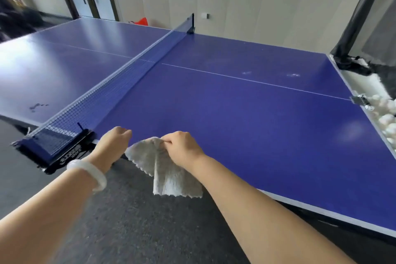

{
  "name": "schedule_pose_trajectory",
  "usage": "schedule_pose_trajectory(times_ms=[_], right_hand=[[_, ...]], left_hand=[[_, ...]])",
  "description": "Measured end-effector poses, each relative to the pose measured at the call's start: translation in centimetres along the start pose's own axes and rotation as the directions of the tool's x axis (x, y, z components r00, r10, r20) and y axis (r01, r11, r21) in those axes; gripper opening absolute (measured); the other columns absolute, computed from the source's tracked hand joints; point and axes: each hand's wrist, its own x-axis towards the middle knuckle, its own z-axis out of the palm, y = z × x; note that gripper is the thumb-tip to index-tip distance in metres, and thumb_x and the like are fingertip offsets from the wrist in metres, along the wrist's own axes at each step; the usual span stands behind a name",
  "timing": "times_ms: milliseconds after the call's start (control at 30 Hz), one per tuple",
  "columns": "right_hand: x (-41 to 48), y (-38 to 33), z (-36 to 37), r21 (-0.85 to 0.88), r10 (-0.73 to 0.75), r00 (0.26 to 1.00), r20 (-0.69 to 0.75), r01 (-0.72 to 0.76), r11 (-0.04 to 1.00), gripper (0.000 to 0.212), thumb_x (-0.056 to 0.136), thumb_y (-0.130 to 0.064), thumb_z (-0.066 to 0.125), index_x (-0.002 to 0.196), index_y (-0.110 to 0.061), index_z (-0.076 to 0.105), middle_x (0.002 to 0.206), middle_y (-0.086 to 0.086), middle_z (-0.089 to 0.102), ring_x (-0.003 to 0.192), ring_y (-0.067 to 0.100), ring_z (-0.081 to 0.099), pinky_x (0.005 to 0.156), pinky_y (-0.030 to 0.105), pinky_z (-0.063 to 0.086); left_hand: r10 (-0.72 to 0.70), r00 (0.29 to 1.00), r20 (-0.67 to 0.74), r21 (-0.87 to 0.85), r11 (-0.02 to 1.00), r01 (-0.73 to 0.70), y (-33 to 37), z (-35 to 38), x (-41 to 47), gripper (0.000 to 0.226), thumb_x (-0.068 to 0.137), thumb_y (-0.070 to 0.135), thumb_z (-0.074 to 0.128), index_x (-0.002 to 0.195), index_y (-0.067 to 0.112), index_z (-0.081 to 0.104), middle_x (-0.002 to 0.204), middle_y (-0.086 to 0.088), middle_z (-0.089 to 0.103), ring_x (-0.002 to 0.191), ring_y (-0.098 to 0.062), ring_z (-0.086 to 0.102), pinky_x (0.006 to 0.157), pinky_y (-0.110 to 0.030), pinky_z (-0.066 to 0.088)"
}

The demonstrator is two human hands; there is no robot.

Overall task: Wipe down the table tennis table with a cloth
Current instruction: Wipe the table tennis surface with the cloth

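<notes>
Cloth (171,171), pale and crumpled, hangs pinched in right hand (184,148); left hand (114,143) curled.

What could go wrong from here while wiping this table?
1. The cloth hangs mostly over the table edge, only pinched by the right hand; it may slip to the floor.
2. The net stands close at the left; a stroke there might snag it.
3. The pale smudges lie far across and may be missed.

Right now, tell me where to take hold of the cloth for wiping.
Take the cloth at its gathered top, on the table edge, coming from above: there the right hand pinches it. The fanned lower part hangs loose off the edge.
</notes>
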Motion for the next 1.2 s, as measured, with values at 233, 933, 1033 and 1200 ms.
schedule_pose_trajectory(times_ms=[233, 933, 1033, 1200], right_hand=[[2.6, -5.4, 6.9, 0.168, 0.016, 0.999, 0.048, -0.024, 0.986, 0.026, 0.1, -0.029, 0.054, 0.107, -0.018, 0.076, 0.097, 0.004, 0.072, 0.09, 0.024, 0.066, 0.078, 0.035, 0.053], [13.6, -18.1, 27.1, 0.221, 0.159, 0.896, 0.415, -0.269, 0.937, 0.022, 0.099, -0.018, 0.057, 0.088, -0.007, 0.072, 0.106, 0.021, 0.069, 0.098, 0.037, 0.068, 0.074, 0.054, 0.061], [17.4, -19.9, 28.8, 0.265, 0.146, 0.868, 0.475, -0.299, 0.916, 0.019, 0.101, -0.016, 0.055, 0.094, -0.011, 0.072, 0.103, 0.018, 0.068, 0.089, 0.029, 0.068, 0.068, 0.046, 0.062], [23.2, -24.5, 31.0, 0.343, 0.066, 0.862, 0.503, -0.27, 0.9, 0.021, 0.102, -0.013, 0.052, 0.092, -0.008, 0.07, 0.102, 0.022, 0.069, 0.097, 0.036, 0.069, 0.074, 0.05, 0.061]], left_hand=[[0.02, 0.831, 0.556, -0.818, 0.19, 0.543, -3.4, -4.4, -2.5, 0.075, 0.101, 0.057, 0.031, 0.122, -0.012, 0.053, 0.126, -0.031, 0.059, 0.109, -0.046, 0.062, 0.085, -0.056, 0.051], [-0.377, 0.926, 0.028, -0.431, 0.831, 0.352, -21.3, -15.7, 2.2, 0.02, 0.079, 0.025, 0.07, 0.085, 0.007, 0.065, 0.064, -0.003, 0.051, 0.059, -0.016, 0.044, 0.05, -0.024, 0.033], [-0.339, 0.941, 0.022, -0.172, 0.925, 0.338, -22.5, -19.0, 5.4, 0.013, 0.085, 0.024, 0.065, 0.091, 0.013, 0.067, 0.069, 0.003, 0.054, 0.061, -0.012, 0.047, 0.049, -0.024, 0.033], [-0.31, 0.943, -0.123, -0.055, 0.951, 0.305, -25.5, -24.9, 9.8, 0.01, 0.081, 0.025, 0.071, 0.091, 0.022, 0.069, 0.072, 0.011, 0.059, 0.064, -0.003, 0.051, 0.046, -0.012, 0.033]])
